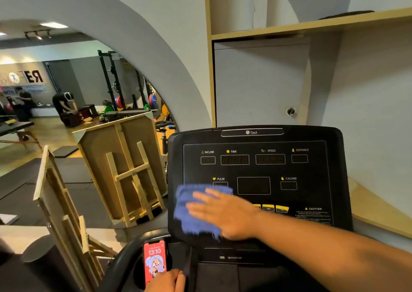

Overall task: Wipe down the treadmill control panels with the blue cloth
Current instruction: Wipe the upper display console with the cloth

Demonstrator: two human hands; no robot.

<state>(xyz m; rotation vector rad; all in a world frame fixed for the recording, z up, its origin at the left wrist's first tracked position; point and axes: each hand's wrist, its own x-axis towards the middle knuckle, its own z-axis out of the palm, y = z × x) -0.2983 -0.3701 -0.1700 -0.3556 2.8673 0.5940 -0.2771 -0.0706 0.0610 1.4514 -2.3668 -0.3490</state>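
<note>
Grey arched wall and wooden shelf (312,25) fill the back; at 9 o'clock the gym floor with stacked wooden frames (124,169). Treadmill control panel (254,180) sits at 5 o'clock, black, tilted up, displays dark. Right hand (225,213) lies flat and spread on the panel's lower left, fingers open, pressing the blue cloth (196,209) against the surface; not pinching it, palm pressure only. Cloth looks soft, light and floppy, likely bunches and slides easily on the glossy panel, so best held under a flat palm or gathered at the middle. Left hand (166,280) at 6 o'clock is partly cut off, near a red phone (155,260) in the holder; cannot tell if it grips it.
</note>
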